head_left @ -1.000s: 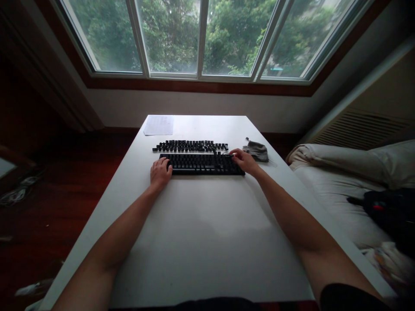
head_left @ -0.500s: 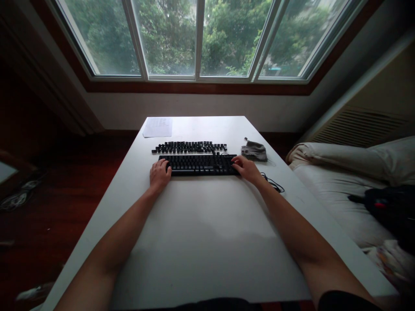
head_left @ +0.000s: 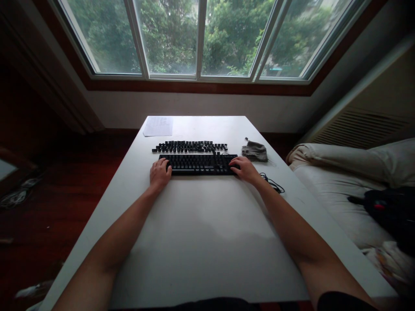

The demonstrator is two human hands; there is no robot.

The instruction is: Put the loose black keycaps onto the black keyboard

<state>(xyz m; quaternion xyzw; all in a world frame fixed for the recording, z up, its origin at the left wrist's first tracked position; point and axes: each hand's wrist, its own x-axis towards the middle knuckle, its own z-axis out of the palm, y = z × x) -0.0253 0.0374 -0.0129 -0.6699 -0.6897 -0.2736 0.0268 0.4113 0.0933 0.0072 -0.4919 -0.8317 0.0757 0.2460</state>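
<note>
A: Where does the keyboard [head_left: 197, 164] lie relative to the hands?
B: Centre of frame, flat on the white bench [head_left: 207, 242], between the two. Its long axis runs left to right, roughly parallel to the bench's far edge.

A: State of the hands?
B: Well apart, one per end. The left hand [head_left: 160, 173] rests over the left end, fingers bent across the corner; whether it grips or only steadies, cannot tell. The right hand [head_left: 245, 169] is at the right end, fingers curled over the keys there. Anything between its fingertips is too small to make out.

A: And the loose black keycaps [head_left: 188, 146]?
B: A band just above the keyboard in the frame, with a narrow gap, lying along the same axis. The band's left end sits just above the left hand; its right end is up and left of the right hand's fingertips. Both hands are near it, at opposite ends.

A: Edges and room?
B: Widest bare area: lower centre, between the forearms. Upper centre is also bare, right of the paper [head_left: 158, 126]. The right side is tighter: a grey pouch [head_left: 255, 151] lies just above the right hand, a coiled cable [head_left: 272, 183] beside the wrist. The bench's left edge slants down the frame, apart from the left hand.
</note>
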